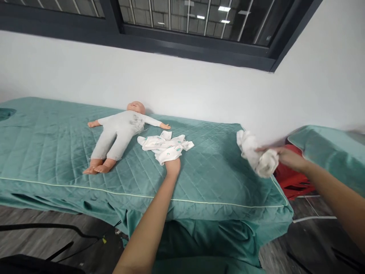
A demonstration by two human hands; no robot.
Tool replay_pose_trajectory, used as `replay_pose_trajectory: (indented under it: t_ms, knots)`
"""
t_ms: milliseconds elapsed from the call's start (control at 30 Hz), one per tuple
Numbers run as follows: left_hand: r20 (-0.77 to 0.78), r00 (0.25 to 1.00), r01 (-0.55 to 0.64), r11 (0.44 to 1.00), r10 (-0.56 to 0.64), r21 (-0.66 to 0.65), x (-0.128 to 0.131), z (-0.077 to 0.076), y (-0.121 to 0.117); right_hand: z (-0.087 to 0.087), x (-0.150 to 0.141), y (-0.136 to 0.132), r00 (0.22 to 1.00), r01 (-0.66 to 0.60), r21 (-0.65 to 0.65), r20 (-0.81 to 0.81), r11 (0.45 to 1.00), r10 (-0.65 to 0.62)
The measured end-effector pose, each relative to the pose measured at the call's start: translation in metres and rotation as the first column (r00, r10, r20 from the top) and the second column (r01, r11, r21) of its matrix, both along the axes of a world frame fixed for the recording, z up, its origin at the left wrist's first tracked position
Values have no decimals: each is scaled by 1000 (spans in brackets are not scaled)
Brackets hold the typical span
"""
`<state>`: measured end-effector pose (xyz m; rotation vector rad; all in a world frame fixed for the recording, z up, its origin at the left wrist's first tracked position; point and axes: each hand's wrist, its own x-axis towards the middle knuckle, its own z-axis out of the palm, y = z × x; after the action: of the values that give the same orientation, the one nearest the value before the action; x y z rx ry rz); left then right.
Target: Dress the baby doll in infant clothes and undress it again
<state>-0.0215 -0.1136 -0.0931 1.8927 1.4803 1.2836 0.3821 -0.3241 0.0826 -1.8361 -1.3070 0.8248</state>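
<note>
A small white baby garment with a coloured print (pixel 167 146) lies on the green quilted bed cover. My left hand (pixel 173 166) reaches under or into its lower edge, so the cloth hides my fingers. Over the bed's right end, my right hand (pixel 278 154) grips a bundled white cloth (pixel 251 150), blurred by motion. A baby doll (pixel 121 123) with a whitish cloth body lies on its back left of the garment, arms spread. Dark smudges mark its chest.
The green bed (pixel 216 179) runs along a white wall (pixel 185 87) under a dark-framed window. Right of it stand a red plastic item (pixel 293 179) and another green-covered surface (pixel 336 152). A black cable (pixel 51 226) hangs at lower left.
</note>
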Motion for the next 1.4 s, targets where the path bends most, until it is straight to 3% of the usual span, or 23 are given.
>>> replay_pose_trajectory:
  t_ms: [67,100,167,233,367,467,533,633,733,833,933,1000,1067,1167,1233,1400]
  knots:
    - [-130,991,-37,999,34,-20,1,5,-3,-31,13,-20,963,-195,-138,158,971,216]
    - [-173,984,-49,999,46,-18,1,7,-5,-42,16,-27,939,-226,-179,224,958,263]
    - [-193,980,-42,999,41,-1,2,14,-11,-56,11,-32,889,-220,-217,356,951,287]
    - [-217,976,-13,1000,17,20,4,22,-22,-55,-14,-27,833,-200,-181,486,963,264]
    - [-322,937,181,975,-132,127,16,51,-61,-27,-116,-2,764,-402,9,554,916,330]
    - [-426,849,417,891,-312,181,23,85,-96,-4,-195,19,750,-550,189,541,813,382]
    - [-436,829,462,869,-351,178,19,107,-114,5,-226,29,740,-570,239,565,787,365]
    - [-476,785,530,828,-397,185,1,130,-127,11,-242,36,733,-580,243,572,778,368]
    - [-512,751,583,783,-416,219,-21,143,-132,20,-247,35,780,-546,306,524,780,341]
    - [-485,803,547,751,-346,370,-38,157,-137,42,-253,30,836,-484,412,479,772,268]
    - [-375,883,464,643,-282,609,-51,175,-143,73,-256,25,873,-432,478,433,765,223]
    - [-276,935,356,614,-225,704,-55,188,-147,93,-256,21,888,-428,475,378,769,261]
    - [-198,961,277,659,-194,700,-55,198,-150,110,-258,15,898,-428,457,311,779,311]
    - [-177,935,352,754,-306,555,-53,207,-149,128,-259,6,916,-389,412,272,824,296]
    - [-152,918,392,790,-365,472,-54,212,-144,135,-254,0,916,-353,339,316,872,248]
    - [63,935,323,913,-348,249,-62,241,-131,145,-223,-13,838,-280,144,519,949,169]
